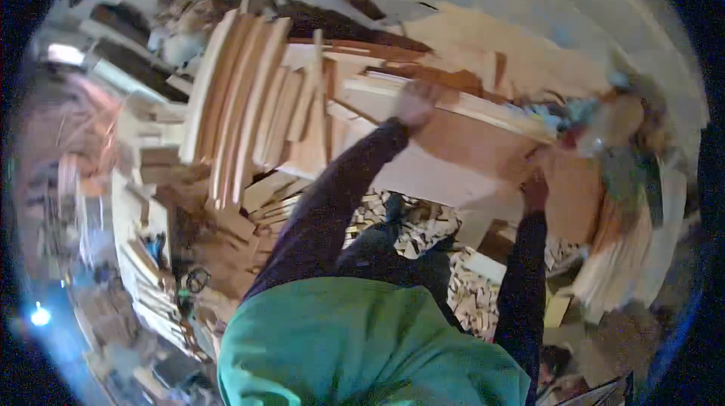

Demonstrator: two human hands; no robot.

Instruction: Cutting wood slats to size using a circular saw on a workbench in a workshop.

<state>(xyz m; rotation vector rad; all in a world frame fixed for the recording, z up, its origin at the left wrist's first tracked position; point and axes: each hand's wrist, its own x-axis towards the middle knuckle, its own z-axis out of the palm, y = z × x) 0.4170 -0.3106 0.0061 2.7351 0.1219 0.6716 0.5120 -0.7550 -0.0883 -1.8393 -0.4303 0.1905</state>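
Note:
My left hand reaches over the workbench and meets a long pale wooden strip that runs across the bench top. Motion smears its fingers, so whether they grip the strip is unclear. Farther right, my right hand is low over the brown part of the bench surface, near its front edge. Blur hides its fingers too, and nothing can be made out in it. Left of my left hand, a stack of long curved wooden pieces lies side by side, with shorter wooden strips next to it.
Heaps of small wood offcuts cover the floor by my legs. A blurred cluttered pile with blue bits sits at the bench's right end. Pale boards lean at the right. More timber lies at the left.

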